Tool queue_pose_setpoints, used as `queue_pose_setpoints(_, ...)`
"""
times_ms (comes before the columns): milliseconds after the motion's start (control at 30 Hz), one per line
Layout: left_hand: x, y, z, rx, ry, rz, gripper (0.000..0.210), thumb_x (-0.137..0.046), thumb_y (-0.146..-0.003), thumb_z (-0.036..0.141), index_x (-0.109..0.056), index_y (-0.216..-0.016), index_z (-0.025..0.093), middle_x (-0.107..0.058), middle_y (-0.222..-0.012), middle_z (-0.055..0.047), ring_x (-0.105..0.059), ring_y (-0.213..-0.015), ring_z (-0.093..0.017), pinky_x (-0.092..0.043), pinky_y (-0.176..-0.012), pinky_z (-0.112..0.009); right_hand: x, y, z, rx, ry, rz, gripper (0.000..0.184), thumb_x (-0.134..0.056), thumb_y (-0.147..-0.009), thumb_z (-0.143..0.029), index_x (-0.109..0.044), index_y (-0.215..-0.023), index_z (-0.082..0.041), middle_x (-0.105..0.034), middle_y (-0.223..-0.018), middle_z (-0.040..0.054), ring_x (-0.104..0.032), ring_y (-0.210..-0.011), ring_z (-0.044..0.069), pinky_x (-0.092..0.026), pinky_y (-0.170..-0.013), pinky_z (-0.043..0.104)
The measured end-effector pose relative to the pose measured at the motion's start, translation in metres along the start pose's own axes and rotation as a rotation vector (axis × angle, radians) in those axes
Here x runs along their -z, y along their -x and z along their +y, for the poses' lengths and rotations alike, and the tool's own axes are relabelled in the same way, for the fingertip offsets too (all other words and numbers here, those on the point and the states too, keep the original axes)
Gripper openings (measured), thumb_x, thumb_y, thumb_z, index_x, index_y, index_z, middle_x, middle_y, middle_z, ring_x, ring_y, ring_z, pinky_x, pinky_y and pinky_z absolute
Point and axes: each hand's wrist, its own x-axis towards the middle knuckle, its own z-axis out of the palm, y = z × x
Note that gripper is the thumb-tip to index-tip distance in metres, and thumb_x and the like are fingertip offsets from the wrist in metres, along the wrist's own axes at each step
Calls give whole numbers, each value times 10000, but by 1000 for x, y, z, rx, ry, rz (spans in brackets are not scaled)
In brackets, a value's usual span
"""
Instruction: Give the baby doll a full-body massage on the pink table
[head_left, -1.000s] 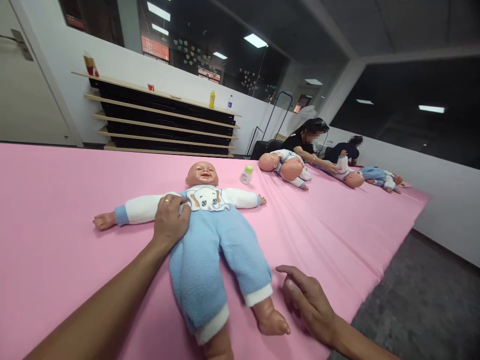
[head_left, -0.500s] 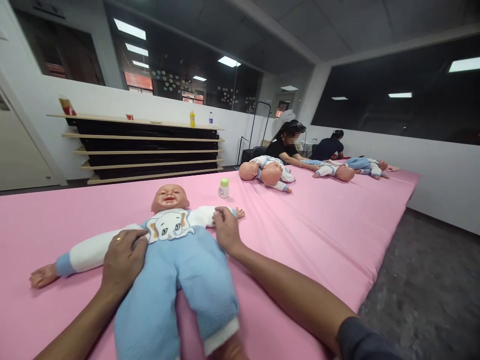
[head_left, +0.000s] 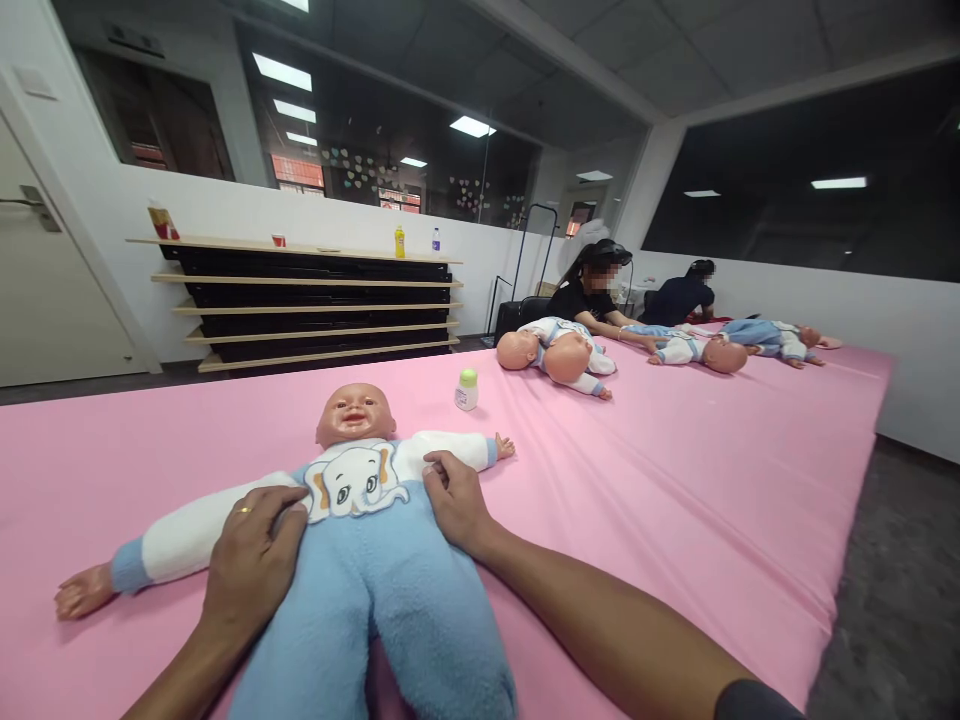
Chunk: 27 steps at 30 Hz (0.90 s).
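1. On the pink-covered counter (head_left: 675, 480), a baby doll (head_left: 367, 560) in a white-and-blue elephant outfit lies on its back, arms spread, its head pointing away from the wearer.
2. The left hand (head_left: 255, 555) rests at one side of the doll's chest, beside the elephant's ear; its fingers are bent and close together, though I cannot tell whether they pinch the cloth.
3. The right hand (head_left: 459, 502) touches the opposite side near the shoulder, fingers curled, any grip likewise unclear.
4. Beyond the sleeve on that side, a small green-capped bottle (head_left: 466, 392) stands upright.
5. Farther along, a co-worker (head_left: 585, 297) in black reaches out among other dolls (head_left: 727, 354).
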Motion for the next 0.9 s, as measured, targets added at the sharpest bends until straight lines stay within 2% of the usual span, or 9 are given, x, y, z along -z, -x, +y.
queue_pose_setpoints(433,-2,-1,-7,1,-4,6,261,-449,-843,383,-624,-978,245,-625,-1052,-39,-549,-1049,-252,-409,-962,-414,1,0,-1,-36,-18,-24,247,-451,-909,-301,-609,-1058,-184,-589,-772,-12,-544,-699,120,-420,-679,247)
queue_pose_setpoints(900,0,1,3,29,41,-7,260,-430,-866,374,-617,-969,225,-613,-1053,-46,-526,-1068,-237,-394,-966,-387,0,-1,2,-43,-36,-32,252,-445,-901,-300,-617,-1038,-175,-580,-733,-13,-512,-661,123,-386,-628,241)
